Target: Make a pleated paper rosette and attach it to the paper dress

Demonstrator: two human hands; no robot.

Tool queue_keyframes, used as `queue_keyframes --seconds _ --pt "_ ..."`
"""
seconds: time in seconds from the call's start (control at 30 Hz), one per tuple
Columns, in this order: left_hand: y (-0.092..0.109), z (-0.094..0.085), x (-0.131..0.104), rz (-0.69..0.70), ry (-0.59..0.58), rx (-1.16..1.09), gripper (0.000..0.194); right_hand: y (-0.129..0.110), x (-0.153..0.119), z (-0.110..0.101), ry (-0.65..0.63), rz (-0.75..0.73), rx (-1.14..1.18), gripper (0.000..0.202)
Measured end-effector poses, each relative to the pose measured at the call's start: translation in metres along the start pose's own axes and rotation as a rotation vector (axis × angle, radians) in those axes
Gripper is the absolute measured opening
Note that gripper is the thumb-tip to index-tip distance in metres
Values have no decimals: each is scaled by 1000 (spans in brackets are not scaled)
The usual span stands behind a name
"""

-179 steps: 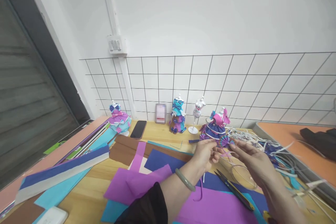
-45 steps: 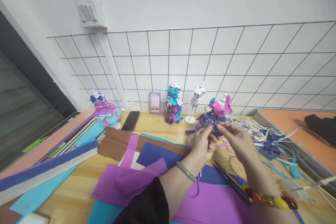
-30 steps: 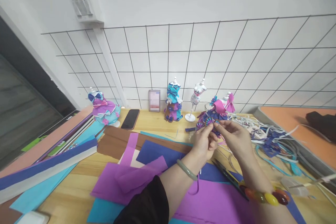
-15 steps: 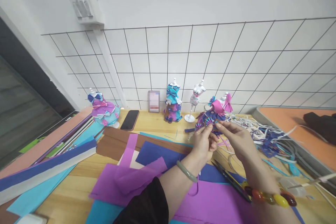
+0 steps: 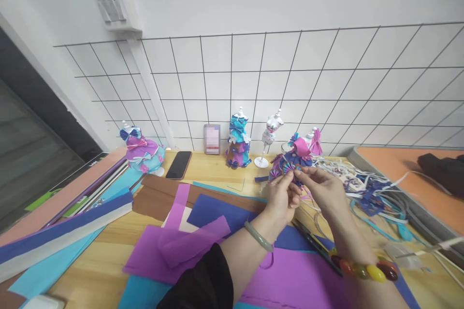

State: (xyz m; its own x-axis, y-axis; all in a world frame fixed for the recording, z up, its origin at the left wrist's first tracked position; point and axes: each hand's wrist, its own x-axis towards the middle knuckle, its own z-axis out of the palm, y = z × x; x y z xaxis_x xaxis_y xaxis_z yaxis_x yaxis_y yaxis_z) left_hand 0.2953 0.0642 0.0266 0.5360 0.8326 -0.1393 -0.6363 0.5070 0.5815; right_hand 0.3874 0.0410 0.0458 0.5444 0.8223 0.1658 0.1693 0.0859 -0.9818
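At the right of the head view, my left hand (image 5: 281, 199) pinches a small pleated paper rosette (image 5: 289, 168) striped in blue, pink and white. My right hand (image 5: 322, 187) has its thumb and forefinger closed at the rosette's right edge; what lies under those fingertips is mostly covered. Both hands are in front of a miniature dress form in a dark blue and pink paper dress (image 5: 302, 148). Its lower skirt is partly hidden by my fingers. Whether the rosette touches the skirt I cannot tell.
Behind stand a bare white dress form (image 5: 272, 128), a turquoise-dressed form (image 5: 238, 130) and a purple-dressed form (image 5: 143, 149). A phone (image 5: 179, 165) lies left. Purple paper sheets (image 5: 290, 275) and black-handled scissors (image 5: 315, 244) are under my forearms. Tangled scraps (image 5: 373, 193) lie right.
My right hand has shifted slightly left, its wrist and bead bracelet moving with it. The left hand keeps its pinch on the rosette in almost the same place.
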Motion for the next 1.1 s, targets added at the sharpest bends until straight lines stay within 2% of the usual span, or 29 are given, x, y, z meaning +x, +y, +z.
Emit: queue_keyframes --seconds 0.27,0.5,0.77,0.9,1.1 --pt "0 -3 2 8 -16 5 35 -2 1 -4 -60 9 17 27" --pt "-1 -1 1 18 -1 -2 36 0 1 2 26 -47 -53 32" --pt "1 1 -1 19 17 50 41 -3 2 -8 -41 -16 -16 32" --pt "1 2 -2 26 28 53 39 -3 3 -12 -16 25 -32 30" --pt "1 4 -4 57 61 41 36 -2 4 -11 5 -19 -82 32"
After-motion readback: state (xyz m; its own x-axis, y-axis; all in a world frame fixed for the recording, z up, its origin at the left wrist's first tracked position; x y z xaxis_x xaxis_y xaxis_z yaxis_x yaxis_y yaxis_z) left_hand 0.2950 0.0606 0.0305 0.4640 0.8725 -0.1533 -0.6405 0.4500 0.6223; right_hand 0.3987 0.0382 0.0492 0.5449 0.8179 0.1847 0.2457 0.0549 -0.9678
